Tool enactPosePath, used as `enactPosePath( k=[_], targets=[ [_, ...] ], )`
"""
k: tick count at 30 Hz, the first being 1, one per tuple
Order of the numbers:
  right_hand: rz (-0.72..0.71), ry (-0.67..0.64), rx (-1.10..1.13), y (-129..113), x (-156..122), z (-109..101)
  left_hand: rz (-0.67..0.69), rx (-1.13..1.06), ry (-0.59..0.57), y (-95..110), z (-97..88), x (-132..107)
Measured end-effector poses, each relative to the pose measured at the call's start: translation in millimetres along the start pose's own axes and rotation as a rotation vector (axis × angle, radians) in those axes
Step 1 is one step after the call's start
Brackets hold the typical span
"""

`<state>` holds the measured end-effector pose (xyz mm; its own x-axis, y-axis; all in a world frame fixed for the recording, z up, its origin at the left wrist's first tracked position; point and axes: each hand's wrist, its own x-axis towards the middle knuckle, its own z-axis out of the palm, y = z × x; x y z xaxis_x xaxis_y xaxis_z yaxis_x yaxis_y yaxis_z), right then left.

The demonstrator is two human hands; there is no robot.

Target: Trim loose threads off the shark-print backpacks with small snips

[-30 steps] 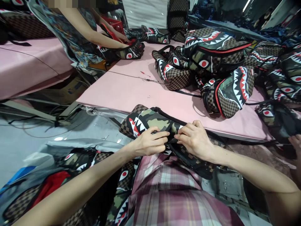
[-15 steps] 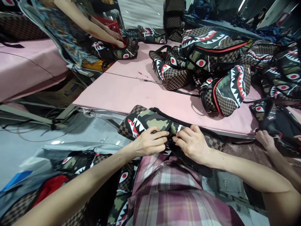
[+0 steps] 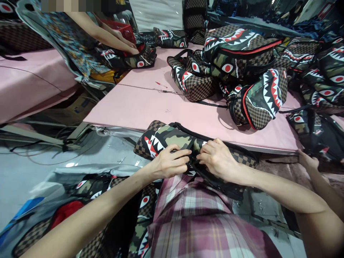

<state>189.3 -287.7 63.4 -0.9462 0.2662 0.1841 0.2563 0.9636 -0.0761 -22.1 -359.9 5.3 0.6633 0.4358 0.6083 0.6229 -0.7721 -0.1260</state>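
Observation:
A camouflage and checkered backpack [image 3: 172, 138] with a shark-mouth print lies on my lap against the pink table's front edge. My left hand [image 3: 169, 163] pinches its dark edge, fingers closed. My right hand [image 3: 217, 159] grips the same edge just to the right, fingertips almost touching the left hand's. What lies between the fingertips is hidden by the fabric.
A heap of shark-print backpacks [image 3: 242, 68] covers the back right of the pink table [image 3: 150, 107]. A person [image 3: 80, 39] at the far left handles another bag [image 3: 134, 57]. Another person's hand [image 3: 307, 161] reaches in at right. More bags [image 3: 88, 193] are piled at my lower left.
My hands stay pinched on the backpack's edge, shifting only slightly. The other person's hand at right has moved along the table's edge.

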Motion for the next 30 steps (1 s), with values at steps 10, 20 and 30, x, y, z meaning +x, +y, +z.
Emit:
enactPosePath(
  k=[10,20,30],
  targets=[
    [0.037,0.083,-0.062,1.9,-7.6,6.6,-0.011,0.008,-0.050,0.5,1.3,1.9],
    [0.011,0.041,-0.113,0.2,-3.4,9.3,-0.015,-0.007,-0.007,0.6,4.8,2.7],
    [0.085,-0.185,0.388,16.4,-16.7,-12.2,-0.017,-0.031,-0.084,-2.5,-5.3,12.4]
  ],
)
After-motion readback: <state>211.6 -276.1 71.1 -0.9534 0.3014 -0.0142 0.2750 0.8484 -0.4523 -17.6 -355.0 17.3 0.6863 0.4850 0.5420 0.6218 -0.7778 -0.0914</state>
